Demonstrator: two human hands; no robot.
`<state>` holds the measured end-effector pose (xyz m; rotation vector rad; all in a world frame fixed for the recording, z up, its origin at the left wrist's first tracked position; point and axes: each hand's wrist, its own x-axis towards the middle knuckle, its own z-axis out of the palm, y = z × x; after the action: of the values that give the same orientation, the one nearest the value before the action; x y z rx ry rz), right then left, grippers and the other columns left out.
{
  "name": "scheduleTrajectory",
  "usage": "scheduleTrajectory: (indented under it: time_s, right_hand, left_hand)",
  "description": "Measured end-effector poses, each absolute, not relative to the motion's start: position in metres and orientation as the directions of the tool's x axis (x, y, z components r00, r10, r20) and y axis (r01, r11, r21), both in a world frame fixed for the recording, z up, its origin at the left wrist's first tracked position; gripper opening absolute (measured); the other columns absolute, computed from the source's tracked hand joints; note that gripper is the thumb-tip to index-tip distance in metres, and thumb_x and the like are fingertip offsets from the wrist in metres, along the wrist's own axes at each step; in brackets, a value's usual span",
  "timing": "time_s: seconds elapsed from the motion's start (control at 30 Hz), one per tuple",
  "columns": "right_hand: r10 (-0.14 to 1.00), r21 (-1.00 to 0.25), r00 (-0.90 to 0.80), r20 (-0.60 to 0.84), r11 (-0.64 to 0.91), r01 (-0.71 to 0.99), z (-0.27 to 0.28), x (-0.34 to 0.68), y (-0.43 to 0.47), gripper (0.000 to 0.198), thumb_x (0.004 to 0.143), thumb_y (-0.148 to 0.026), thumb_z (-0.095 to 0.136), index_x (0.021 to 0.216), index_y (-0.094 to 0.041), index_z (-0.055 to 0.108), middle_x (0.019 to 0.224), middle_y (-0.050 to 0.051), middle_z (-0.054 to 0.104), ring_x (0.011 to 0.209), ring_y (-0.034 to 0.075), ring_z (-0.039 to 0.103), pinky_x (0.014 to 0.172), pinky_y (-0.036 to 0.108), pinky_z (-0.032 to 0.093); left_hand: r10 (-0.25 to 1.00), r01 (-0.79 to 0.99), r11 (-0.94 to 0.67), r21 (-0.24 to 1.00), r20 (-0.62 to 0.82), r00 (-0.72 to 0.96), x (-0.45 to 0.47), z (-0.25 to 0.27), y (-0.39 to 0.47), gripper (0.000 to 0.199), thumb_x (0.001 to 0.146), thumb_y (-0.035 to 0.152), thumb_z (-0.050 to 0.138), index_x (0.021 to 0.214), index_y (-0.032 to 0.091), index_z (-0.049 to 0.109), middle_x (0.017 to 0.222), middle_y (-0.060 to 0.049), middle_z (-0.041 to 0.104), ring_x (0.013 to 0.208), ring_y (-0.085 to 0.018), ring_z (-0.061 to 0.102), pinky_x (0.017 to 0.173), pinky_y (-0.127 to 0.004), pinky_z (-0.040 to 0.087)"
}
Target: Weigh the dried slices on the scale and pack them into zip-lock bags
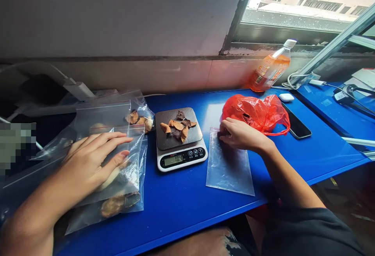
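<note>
My left hand [93, 158] rests with fingers spread on a pile of clear zip-lock bags [133, 174], which hold pale and brown dried slices [113, 206]. A white kitchen scale [181, 156] stands between my hands. Several brown and dark dried peel-like pieces [177, 125] lie on its grey plate, and the display appears to read 104. My right hand [238, 133] is closed, fingertips curled down over the top of a flat, clear zip-lock bag [230, 170]. What those fingers grip is hidden. Just behind this hand sits a red plastic bag [258, 111] with dark pieces showing inside.
A bottle of orange drink [272, 66] stands against the wall under the window. Right of the red bag lie a black phone [297, 123] and a white earbud case [286, 97]. A white charger [79, 91] and cables are at the back left. The blue table's [175, 224] front edge runs nearby.
</note>
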<state>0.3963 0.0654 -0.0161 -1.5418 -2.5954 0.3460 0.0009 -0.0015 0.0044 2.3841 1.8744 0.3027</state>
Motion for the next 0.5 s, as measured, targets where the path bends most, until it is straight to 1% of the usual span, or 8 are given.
scheduleTrajectory:
  time_s: [0.03, 0.1, 0.2, 0.27, 0.33, 0.4, 0.47, 0.5]
  right_hand:
    - [0.874, -0.216, -0.482, -0.059, 0.460, 0.861, -0.016, 0.398, 0.063, 0.009, 0.081, -0.022, 0.056, 0.075, -0.018, 0.051, 0.078, 0.006, 0.059, 0.069, 0.016, 0.050, 0.062, 0.029, 0.034]
    - [0.873, -0.192, -0.481, -0.077, 0.460, 0.867, -0.019, 0.399, 0.061, 0.010, 0.083, -0.024, 0.057, 0.078, -0.017, 0.052, 0.080, 0.008, 0.061, 0.072, 0.017, 0.052, 0.064, 0.029, 0.035]
    - [0.880, -0.213, -0.471, -0.066, 0.449, 0.868, -0.026, 0.398, 0.063, 0.002, 0.085, -0.018, 0.053, 0.086, -0.016, 0.053, 0.081, 0.009, 0.061, 0.070, 0.017, 0.052, 0.062, 0.029, 0.036]
    - [0.884, -0.250, -0.464, -0.049, 0.439, 0.863, -0.027, 0.398, 0.066, 0.010, 0.084, -0.011, 0.048, 0.092, -0.016, 0.052, 0.081, 0.009, 0.061, 0.070, 0.017, 0.052, 0.062, 0.029, 0.037]
    - [0.873, -0.326, -0.487, -0.032, 0.451, 0.831, -0.020, 0.405, 0.066, 0.015, 0.083, -0.008, 0.045, 0.094, -0.017, 0.051, 0.081, 0.007, 0.060, 0.069, 0.015, 0.051, 0.062, 0.029, 0.039]
    - [0.848, -0.451, -0.530, 0.006, 0.475, 0.756, -0.006, 0.418, 0.063, 0.013, 0.083, -0.010, 0.047, 0.093, -0.019, 0.050, 0.081, 0.004, 0.058, 0.069, 0.014, 0.050, 0.062, 0.028, 0.041]
    - [0.840, -0.583, -0.534, 0.098, 0.483, 0.653, 0.013, 0.434, 0.057, 0.007, 0.084, -0.017, 0.052, 0.090, -0.021, 0.050, 0.081, 0.002, 0.056, 0.069, 0.013, 0.050, 0.062, 0.027, 0.043]
    - [0.848, -0.644, -0.505, 0.162, 0.478, 0.597, 0.023, 0.442, 0.052, 0.007, 0.085, -0.021, 0.055, 0.089, -0.021, 0.050, 0.081, 0.001, 0.055, 0.070, 0.013, 0.050, 0.062, 0.027, 0.044]
  left_hand:
    - [0.970, 0.955, -0.238, 0.180, 0.087, 0.225, 0.000, 0.007, -0.002, 0.047, 0.089, 0.052, 0.034, 0.113, 0.028, 0.066, 0.125, -0.005, 0.065, 0.121, -0.031, 0.054, 0.101, -0.050, 0.038]
    - [0.971, 0.959, -0.236, 0.156, 0.077, 0.226, -0.001, 0.013, -0.002, 0.046, 0.090, 0.051, 0.036, 0.118, 0.028, 0.064, 0.129, -0.004, 0.063, 0.126, -0.031, 0.051, 0.102, -0.049, 0.038]
    - [0.972, 0.960, -0.226, 0.165, 0.101, 0.211, 0.004, 0.019, -0.002, 0.046, 0.090, 0.051, 0.036, 0.117, 0.026, 0.064, 0.128, -0.005, 0.063, 0.124, -0.029, 0.052, 0.102, -0.048, 0.039]
    - [0.967, 0.952, -0.240, 0.189, 0.137, 0.217, 0.011, 0.023, -0.001, 0.047, 0.089, 0.051, 0.036, 0.113, 0.025, 0.066, 0.124, -0.006, 0.065, 0.119, -0.029, 0.055, 0.101, -0.048, 0.041]
    - [0.949, 0.930, -0.294, 0.218, 0.185, 0.257, 0.018, 0.027, -0.001, 0.045, 0.088, 0.051, 0.038, 0.111, 0.024, 0.067, 0.120, -0.006, 0.067, 0.115, -0.028, 0.058, 0.100, -0.047, 0.042]
    - [0.916, 0.893, -0.377, 0.248, 0.245, 0.318, 0.025, 0.034, -0.003, 0.040, 0.089, 0.048, 0.042, 0.110, 0.024, 0.066, 0.117, -0.004, 0.068, 0.113, -0.025, 0.059, 0.100, -0.043, 0.044]
    - [0.878, 0.848, -0.453, 0.274, 0.302, 0.372, 0.030, 0.041, -0.007, 0.034, 0.090, 0.044, 0.046, 0.111, 0.026, 0.065, 0.117, -0.001, 0.068, 0.113, -0.022, 0.060, 0.101, -0.038, 0.045]
    - [0.862, 0.829, -0.482, 0.285, 0.326, 0.389, 0.033, 0.046, -0.009, 0.031, 0.090, 0.043, 0.047, 0.112, 0.028, 0.064, 0.117, 0.000, 0.067, 0.113, -0.021, 0.060, 0.100, -0.036, 0.045]
